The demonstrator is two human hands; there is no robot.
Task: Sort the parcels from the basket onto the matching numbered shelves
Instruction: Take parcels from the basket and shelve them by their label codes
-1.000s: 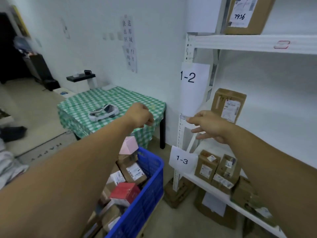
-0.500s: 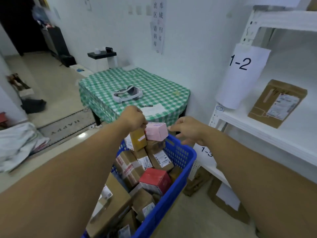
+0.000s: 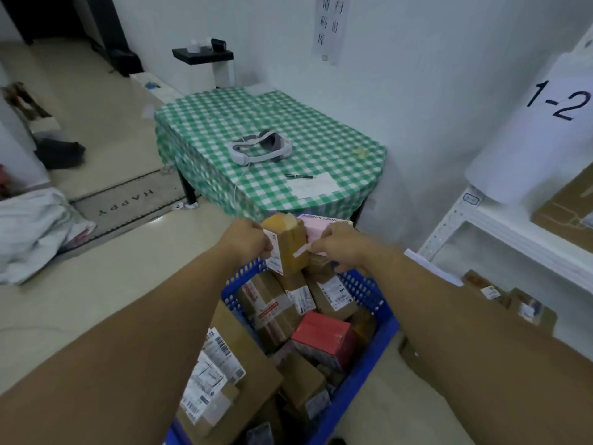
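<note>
Head view, looking down over both forearms. At centre frame the left hand (image 3: 248, 239) grips the left side of a small brown box (image 3: 286, 244), fingers curled round the edge that carries a white printed label; the box is upright and raised just above the far end of the blue basket (image 3: 364, 369). The right hand (image 3: 340, 248) meets the same box from the right, its fingers curled and its tips pinching the box's right edge at a pale strip. A pink box (image 3: 324, 223) lies just behind the brown one, partly hidden by the right hand. Lower centre: the basket stands on the floor and is packed with parcels, among them a red box (image 3: 324, 337) and a large flat carton (image 3: 226, 364) with barcode labels. Right edge of the frame: a white shelf (image 3: 513, 234) with a paper sign (image 3: 560, 106) reading "1-2"; a brown carton (image 3: 566, 205) rests on this shelf, and smaller boxes (image 3: 521, 305) sit on the level below. Upper centre: a surface (image 3: 321, 133) covered by a green checked cloth bears a white headset (image 3: 260, 148), a pen (image 3: 298, 176) and a paper slip (image 3: 313, 185). Left of the frame: a doormat (image 3: 128, 200) lettered "HAPPY".
</note>
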